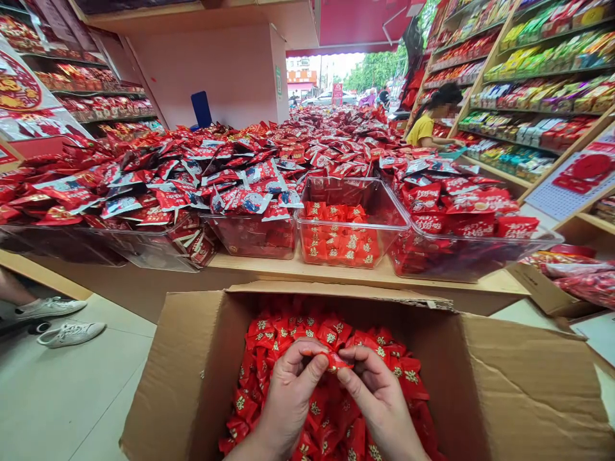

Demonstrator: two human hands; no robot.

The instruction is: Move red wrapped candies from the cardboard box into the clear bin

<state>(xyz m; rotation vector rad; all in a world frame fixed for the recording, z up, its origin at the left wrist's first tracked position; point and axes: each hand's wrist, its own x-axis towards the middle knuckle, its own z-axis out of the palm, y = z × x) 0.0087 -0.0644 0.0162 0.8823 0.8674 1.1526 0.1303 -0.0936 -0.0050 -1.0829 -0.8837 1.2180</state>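
Note:
Both hands hold one small red wrapped candy [335, 362] between them, over an open cardboard box [192, 358]. My left hand [291, 390] pinches its left end between thumb and fingers. At the other end, my right hand [377, 394] grips it the same way. Beneath them, the box holds a heap of red packets [269, 339] with gold characters. Just past the box stands a clear plastic bin [353, 224], partly filled with rows of similar red packets.
More clear bins [473, 259] piled with red packets line the wooden counter [269, 267]. Stocked shelves [538, 96] rise on the right, where a person in a yellow shirt [421, 131] is. White shoes [72, 333] of someone else show at left.

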